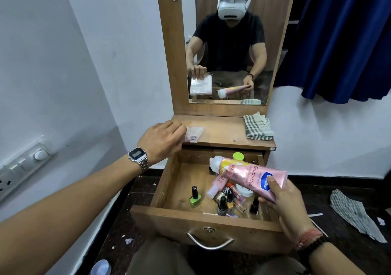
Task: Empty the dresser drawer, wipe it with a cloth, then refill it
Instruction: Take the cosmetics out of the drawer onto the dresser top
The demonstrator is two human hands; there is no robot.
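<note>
Meanwhile the right hand [284,198] grips a pink tube [247,172] over the open drawer [169,181]; the left hand [161,140] pinches a clear packet [194,134] on the dresser top [222,131], cloth [258,126] at two o'clock, bottles [224,198] crowding the drawer's five o'clock corner.

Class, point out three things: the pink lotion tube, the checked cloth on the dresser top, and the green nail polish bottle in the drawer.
Pink lotion tube [249,172], head view, middle of its body.
Checked cloth [258,127], head view, centre of its folds.
Green nail polish bottle [195,200], head view, its green base.
</note>
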